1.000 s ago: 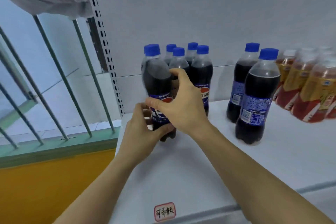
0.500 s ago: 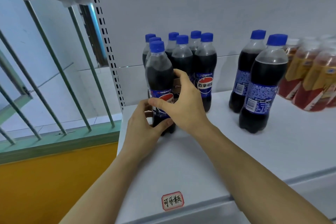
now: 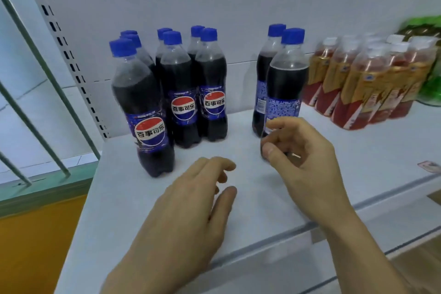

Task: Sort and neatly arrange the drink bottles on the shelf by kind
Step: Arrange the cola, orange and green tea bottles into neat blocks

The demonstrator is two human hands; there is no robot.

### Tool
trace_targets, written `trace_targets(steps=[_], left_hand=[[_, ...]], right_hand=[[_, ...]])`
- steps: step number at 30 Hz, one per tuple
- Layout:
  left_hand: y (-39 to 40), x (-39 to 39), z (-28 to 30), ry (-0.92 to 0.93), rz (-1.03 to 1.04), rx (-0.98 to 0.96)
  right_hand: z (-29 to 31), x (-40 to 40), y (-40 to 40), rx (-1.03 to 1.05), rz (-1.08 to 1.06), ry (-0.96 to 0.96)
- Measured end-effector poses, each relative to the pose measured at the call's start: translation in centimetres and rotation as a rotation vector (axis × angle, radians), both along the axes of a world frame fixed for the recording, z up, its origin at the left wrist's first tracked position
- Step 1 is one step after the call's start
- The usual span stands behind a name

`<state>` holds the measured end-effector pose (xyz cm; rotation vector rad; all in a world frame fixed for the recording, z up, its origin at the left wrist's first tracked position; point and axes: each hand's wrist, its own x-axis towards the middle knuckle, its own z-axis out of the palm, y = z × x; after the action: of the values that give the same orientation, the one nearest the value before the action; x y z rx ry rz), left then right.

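Cola bottles [image 3: 181, 93] clustered upright at the shelf's [image 3: 262, 188] left rear. Left hand [image 3: 188, 212] hovering empty, fingers loosely spread; right hand [image 3: 300, 155] curled half-closed before another bottle [image 3: 285, 83], contact unclear.

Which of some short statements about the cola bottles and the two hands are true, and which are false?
1. All cola bottles have blue caps. True.
2. The left hand holds a bottle. False: it is empty, above the shelf.
3. The right hand is near the front bottle of the separate pair. True.
4. The tea bottles stand left of the cola. False: they stand right.
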<state>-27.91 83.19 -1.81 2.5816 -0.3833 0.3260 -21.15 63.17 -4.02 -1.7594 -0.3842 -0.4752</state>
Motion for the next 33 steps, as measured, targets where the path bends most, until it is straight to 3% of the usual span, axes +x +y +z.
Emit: trace_targets(steps=[8, 12, 18, 26, 33], left_hand=[[-9.0, 8.7, -1.5, 0.153, 0.138, -0.088], [-11.1, 10.7, -1.7, 0.259, 0.217, -0.305], [-13.8, 11.6, -2.4, 0.139, 0.404, -0.504], [-11.7, 10.9, -3.7, 0.094, 0.231, -0.847], [-12.2, 11.2, -4.2, -0.017, 0.306, -0.766]], right_hand=[[0.1, 3.7, -5.4, 0.178, -0.057, 0.039], [2.6, 6.4, -6.4, 0.11, 0.16, 0.054], [4.0, 9.4, -6.9, -0.075, 0.311, 0.028], [2.2, 10.3, -6.7, -0.062, 0.363, 0.02], [1.7, 9.8, -5.7, 0.012, 0.428, 0.031]])
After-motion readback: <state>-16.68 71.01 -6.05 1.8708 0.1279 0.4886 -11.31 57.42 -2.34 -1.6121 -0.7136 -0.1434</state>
